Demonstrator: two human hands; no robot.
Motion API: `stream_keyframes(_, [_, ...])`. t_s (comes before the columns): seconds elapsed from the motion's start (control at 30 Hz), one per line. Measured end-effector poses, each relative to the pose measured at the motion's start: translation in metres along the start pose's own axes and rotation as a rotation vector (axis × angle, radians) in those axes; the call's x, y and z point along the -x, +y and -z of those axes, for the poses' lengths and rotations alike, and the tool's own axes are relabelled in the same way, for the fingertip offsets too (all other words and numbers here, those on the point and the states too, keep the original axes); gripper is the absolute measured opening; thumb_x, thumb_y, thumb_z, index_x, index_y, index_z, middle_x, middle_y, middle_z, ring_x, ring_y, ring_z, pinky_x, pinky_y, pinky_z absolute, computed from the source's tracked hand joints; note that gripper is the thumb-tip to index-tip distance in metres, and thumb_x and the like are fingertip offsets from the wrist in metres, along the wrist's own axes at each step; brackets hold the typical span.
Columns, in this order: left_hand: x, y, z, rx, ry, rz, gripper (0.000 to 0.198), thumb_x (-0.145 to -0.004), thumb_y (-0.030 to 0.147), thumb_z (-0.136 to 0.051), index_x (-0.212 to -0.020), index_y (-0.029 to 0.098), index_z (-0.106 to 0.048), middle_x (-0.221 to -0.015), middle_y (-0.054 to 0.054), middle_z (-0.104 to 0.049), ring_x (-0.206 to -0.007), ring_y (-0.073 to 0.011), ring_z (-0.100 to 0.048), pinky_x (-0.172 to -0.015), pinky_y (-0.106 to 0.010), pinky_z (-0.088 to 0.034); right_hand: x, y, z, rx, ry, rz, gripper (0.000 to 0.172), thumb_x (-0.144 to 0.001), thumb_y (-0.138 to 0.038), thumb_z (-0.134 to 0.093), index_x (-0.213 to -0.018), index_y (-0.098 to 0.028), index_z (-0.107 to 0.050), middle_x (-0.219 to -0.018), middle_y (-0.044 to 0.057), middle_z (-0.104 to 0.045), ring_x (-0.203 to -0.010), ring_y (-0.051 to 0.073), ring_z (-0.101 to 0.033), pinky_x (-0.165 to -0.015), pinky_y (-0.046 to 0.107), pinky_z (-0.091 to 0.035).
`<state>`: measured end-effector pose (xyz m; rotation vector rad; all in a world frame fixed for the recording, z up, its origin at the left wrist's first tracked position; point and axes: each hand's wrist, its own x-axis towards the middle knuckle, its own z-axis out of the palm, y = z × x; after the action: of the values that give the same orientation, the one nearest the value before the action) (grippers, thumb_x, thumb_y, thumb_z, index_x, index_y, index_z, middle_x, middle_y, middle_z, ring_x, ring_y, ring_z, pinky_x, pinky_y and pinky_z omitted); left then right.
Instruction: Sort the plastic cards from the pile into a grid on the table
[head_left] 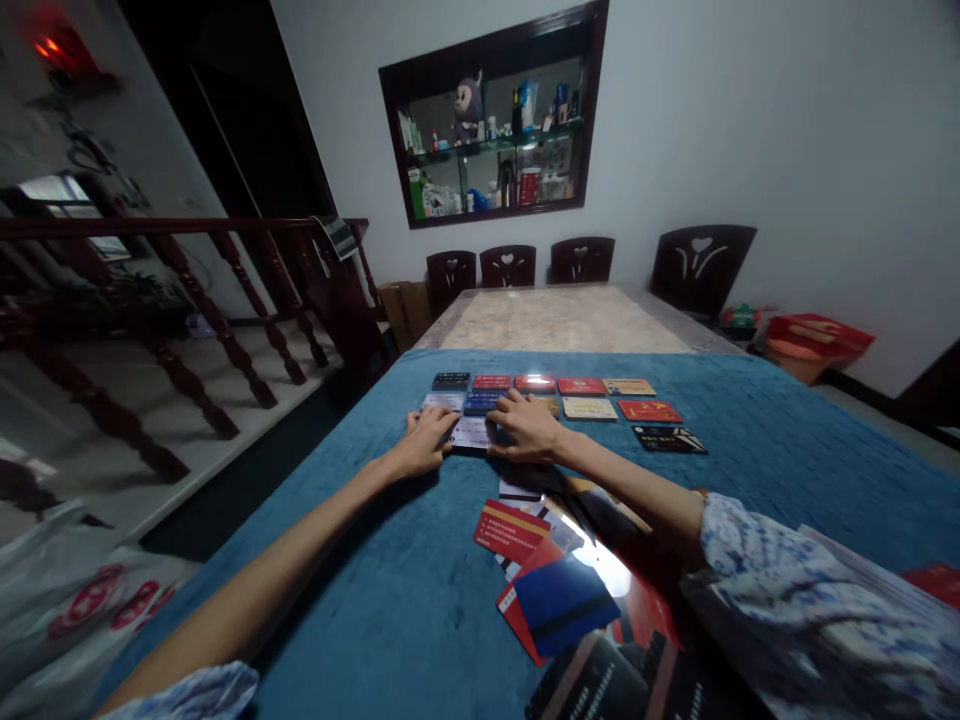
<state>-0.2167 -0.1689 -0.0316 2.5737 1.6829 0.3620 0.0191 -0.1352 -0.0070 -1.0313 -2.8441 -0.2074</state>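
Observation:
Between my two hands lies a whitish card (471, 433) on the blue cloth. My left hand (429, 441) has its fingertips at the card's left edge, and my right hand (525, 428) touches its right edge; both hands are closed on it. Rows of cards lie beyond and to the right, among them a red card (491, 382), a blue card (482, 402), a cream card (590, 409) and a black card (669, 440). Nearer to me is a loose heap with a blue card (566, 600) and a red-and-gold card (512, 529). My right hand partly hides the middle row.
The blue cloth (352, 560) covers the near part of a long table (555, 318). Dark chairs (581, 260) stand around its far end. A plastic bag (82, 590) is at the lower left, beside a wooden railing (217, 300). My right sleeve (817, 590) hangs by the heap.

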Motion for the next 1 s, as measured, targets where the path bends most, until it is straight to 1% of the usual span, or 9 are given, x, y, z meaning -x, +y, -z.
stream_keyframes(0.1, [-0.001,-0.011,0.005,-0.007,-0.009,0.002,0.059,-0.079,0.006,-0.057,-0.135,0.024,-0.051,-0.133,-0.011,-0.052,-0.122,-0.0308,-0.044,-0.101,-0.052,-0.033,-0.010,-0.005,0.002,0.002,0.006,0.001,0.047,-0.087,-0.052,-0.062,-0.117,-0.016,-0.067,-0.120,0.017,-0.062,-0.116,0.034,-0.046,-0.090,0.046,-0.042])
stream_keyframes(0.23, [-0.003,-0.021,0.013,-0.021,-0.033,0.026,0.057,-0.078,0.005,-0.054,-0.132,0.023,-0.053,-0.132,-0.012,-0.051,-0.120,-0.0305,-0.044,-0.100,-0.051,-0.036,-0.025,-0.010,0.004,0.014,0.015,-0.009,0.048,-0.086,-0.052,-0.062,-0.118,-0.016,-0.067,-0.121,0.018,-0.062,-0.117,0.035,-0.046,-0.093,0.048,-0.041])
stream_keyframes(0.4, [-0.008,-0.034,0.022,-0.008,-0.051,0.050,0.060,-0.076,0.003,-0.051,-0.133,0.022,-0.051,-0.136,-0.013,-0.049,-0.122,-0.0304,-0.043,-0.099,-0.051,-0.039,-0.044,-0.013,0.005,0.029,-0.003,-0.007,0.047,-0.087,-0.053,-0.060,-0.116,-0.016,-0.068,-0.124,0.020,-0.060,-0.119,0.036,-0.045,-0.091,0.049,-0.043])
stream_keyframes(0.53, [-0.015,-0.047,0.025,-0.005,-0.041,0.059,0.060,-0.075,0.004,-0.053,-0.132,0.023,-0.053,-0.132,-0.012,-0.052,-0.121,-0.0296,-0.045,-0.101,-0.050,-0.040,-0.059,-0.013,0.006,0.030,-0.005,-0.017,0.048,-0.087,-0.053,-0.060,-0.117,-0.016,-0.068,-0.126,0.020,-0.059,-0.120,0.036,-0.045,-0.092,0.049,-0.044])
stream_keyframes(0.77, [-0.028,-0.069,0.026,-0.045,-0.072,0.101,0.058,-0.074,0.004,-0.051,-0.129,0.021,-0.052,-0.133,-0.012,-0.050,-0.122,-0.0297,-0.045,-0.102,-0.048,-0.040,-0.086,-0.014,0.002,0.038,-0.012,-0.037,0.050,-0.086,-0.052,-0.060,-0.119,-0.016,-0.067,-0.128,0.019,-0.059,-0.120,0.036,-0.045,-0.092,0.052,-0.044])
stream_keyframes(1.0, [-0.040,-0.084,0.020,-0.043,-0.083,0.104,0.054,-0.071,0.005,-0.052,-0.123,0.021,-0.056,-0.129,-0.011,-0.052,-0.119,-0.0275,-0.047,-0.103,-0.044,-0.041,-0.102,-0.009,-0.004,0.020,-0.055,-0.080,0.050,-0.084,-0.052,-0.061,-0.121,-0.019,-0.067,-0.131,0.019,-0.059,-0.122,0.038,-0.044,-0.094,0.053,-0.043])
